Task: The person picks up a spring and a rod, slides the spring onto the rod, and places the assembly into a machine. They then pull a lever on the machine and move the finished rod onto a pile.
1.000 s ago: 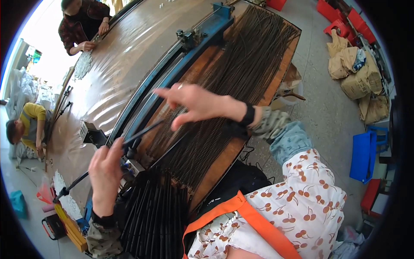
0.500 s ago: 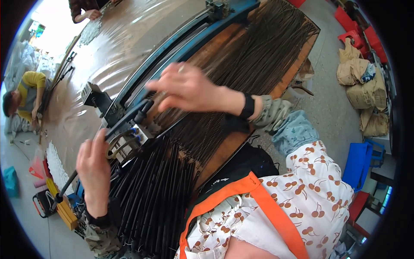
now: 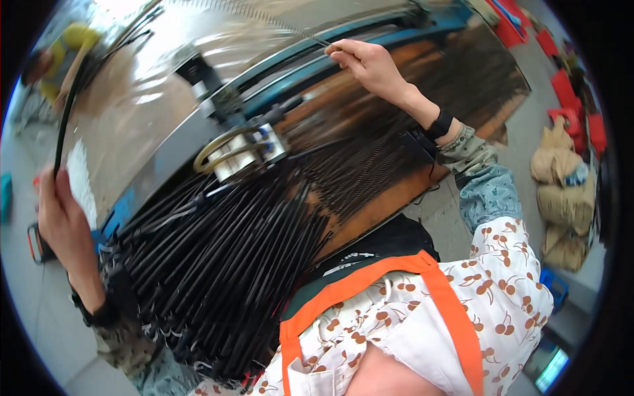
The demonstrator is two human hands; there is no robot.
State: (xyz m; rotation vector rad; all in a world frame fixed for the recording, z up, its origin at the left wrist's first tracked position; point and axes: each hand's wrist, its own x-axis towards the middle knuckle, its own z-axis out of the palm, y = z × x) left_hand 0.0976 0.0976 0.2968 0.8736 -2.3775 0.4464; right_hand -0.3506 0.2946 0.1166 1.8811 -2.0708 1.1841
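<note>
My left hand (image 3: 66, 221) is closed around the lower end of a slim black rod (image 3: 65, 125), which stands up steeply at the far left. Between the thumb and fingers of my right hand (image 3: 373, 69) is the end of a long thin coil spring (image 3: 264, 20). The spring stretches up and left, out of the picture's top edge. Below my right hand runs a blue metal rail (image 3: 323, 74), blurred by motion. A metal fixture with a silver block (image 3: 239, 158) and a yellowish hose sits at the rail's left end, between my hands.
Many black rods (image 3: 218, 257) lie fanned out in front of me. Dark coil springs (image 3: 360, 175) cover a wooden board (image 3: 347, 237) to their right. A person in yellow sleeves (image 3: 76, 39) is at upper left. Brown sacks (image 3: 564, 201) and red bins (image 3: 568, 125) stand along the right.
My left hand has moved left and the black rod is now raised upright. My right hand has moved up and right from the fixture and now grips a spring. The view has shifted.
</note>
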